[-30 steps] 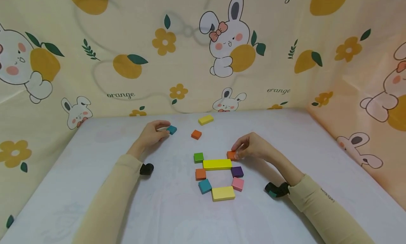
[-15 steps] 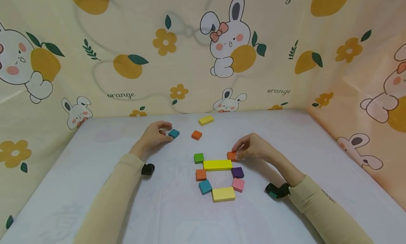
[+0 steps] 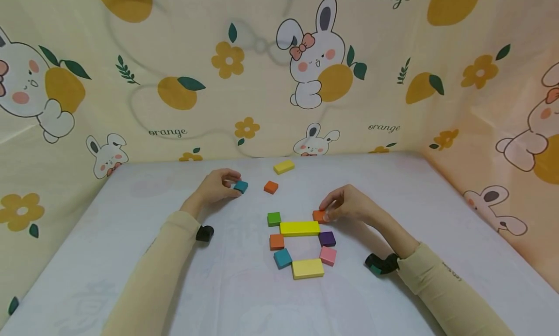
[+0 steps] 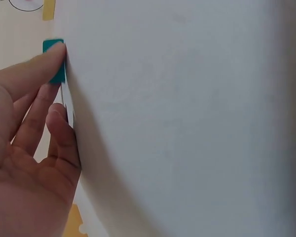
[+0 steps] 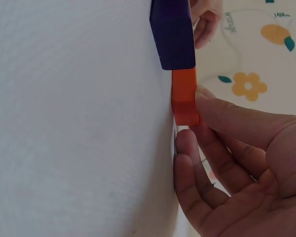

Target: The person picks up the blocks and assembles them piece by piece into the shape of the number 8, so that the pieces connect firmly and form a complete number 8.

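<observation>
In the head view my left hand (image 3: pixel 215 186) holds a teal block (image 3: pixel 241 187) between thumb and fingers at the back left of the table. The left wrist view shows the thumb across that teal block (image 4: pixel 57 77), with the other fingers curled below. My right hand (image 3: pixel 353 203) pinches an orange block (image 3: pixel 318 216) by the far right corner of a long yellow block (image 3: pixel 299 228). In the right wrist view, the thumb presses the side of this orange block (image 5: pixel 184 91), and a purple block (image 5: pixel 173 37) stands beside it.
Near the right hand, a rough ring includes green (image 3: pixel 273 219), orange (image 3: pixel 276 242), teal (image 3: pixel 283 258), pale yellow (image 3: pixel 307 269), pink (image 3: pixel 328 256) and purple blocks. Farther back lie a loose orange block (image 3: pixel 271 187) and a yellow block (image 3: pixel 284 167). A patterned cloth (image 3: pixel 262 93) rises behind the table.
My left hand and the teal block have shifted slightly right and closer to me. The right hand stays at the orange block; the ring of blocks keeps its layout.
</observation>
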The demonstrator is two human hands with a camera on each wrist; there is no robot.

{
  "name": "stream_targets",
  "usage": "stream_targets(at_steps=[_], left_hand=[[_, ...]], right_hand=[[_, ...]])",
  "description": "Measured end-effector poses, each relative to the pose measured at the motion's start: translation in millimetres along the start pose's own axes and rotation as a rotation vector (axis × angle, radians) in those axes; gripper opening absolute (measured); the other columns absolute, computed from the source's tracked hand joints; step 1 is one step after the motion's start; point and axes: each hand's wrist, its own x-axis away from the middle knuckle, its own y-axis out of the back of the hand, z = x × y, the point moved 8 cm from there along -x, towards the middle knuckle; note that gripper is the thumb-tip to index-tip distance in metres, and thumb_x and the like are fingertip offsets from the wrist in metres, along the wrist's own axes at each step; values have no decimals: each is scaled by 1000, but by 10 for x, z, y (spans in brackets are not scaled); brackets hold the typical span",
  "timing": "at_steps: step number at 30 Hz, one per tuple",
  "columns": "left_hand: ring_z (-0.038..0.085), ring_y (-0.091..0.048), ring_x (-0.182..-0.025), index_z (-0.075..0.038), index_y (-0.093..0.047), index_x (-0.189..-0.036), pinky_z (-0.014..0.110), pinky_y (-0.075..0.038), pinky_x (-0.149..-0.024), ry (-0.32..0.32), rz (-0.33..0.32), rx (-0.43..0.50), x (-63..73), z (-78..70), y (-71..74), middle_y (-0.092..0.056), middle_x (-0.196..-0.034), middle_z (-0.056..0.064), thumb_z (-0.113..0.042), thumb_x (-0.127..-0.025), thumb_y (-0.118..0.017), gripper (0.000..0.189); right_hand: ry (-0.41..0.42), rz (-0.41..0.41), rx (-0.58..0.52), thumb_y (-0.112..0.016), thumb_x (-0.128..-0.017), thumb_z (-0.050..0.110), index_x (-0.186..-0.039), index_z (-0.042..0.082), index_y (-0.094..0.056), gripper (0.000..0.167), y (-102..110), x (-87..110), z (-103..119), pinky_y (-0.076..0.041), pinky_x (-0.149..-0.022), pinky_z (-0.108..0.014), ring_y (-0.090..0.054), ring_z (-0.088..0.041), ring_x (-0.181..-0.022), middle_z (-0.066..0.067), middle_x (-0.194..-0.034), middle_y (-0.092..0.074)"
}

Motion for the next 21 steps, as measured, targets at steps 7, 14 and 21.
stream_targets(at_steps=[7,14,21], left_hand=[[27,-55,-105,-6,-64,-122,41,-44,-94,14,-10,-31,15,-2,-11,-65,-115,8,-20,-80,-84,49],[24,-60,-99,-7,-66,-117,36,-53,-78,-3,-16,40,81,-106,-35,-65,-110,8,-22,-80,-84,43],[24,-65,-92,-9,-66,-117,36,-56,-73,-10,-5,179,167,-254,-177,-65,-114,6,-22,-82,-83,40]], right_hand=[[8,4,-1,-83,-79,7,-95,8,-77,18,2,10,1,-50,-75,-32,-56,-26,-90,-5,-93,-70],[7,6,-9,-83,-79,6,-96,7,-77,18,-8,15,-2,-51,-74,-31,-57,-26,-89,-5,-93,-70],[20,6,-6,-83,-79,6,-97,7,-76,19,3,-4,6,-52,-75,-31,-57,-25,-86,-6,-96,-70]])
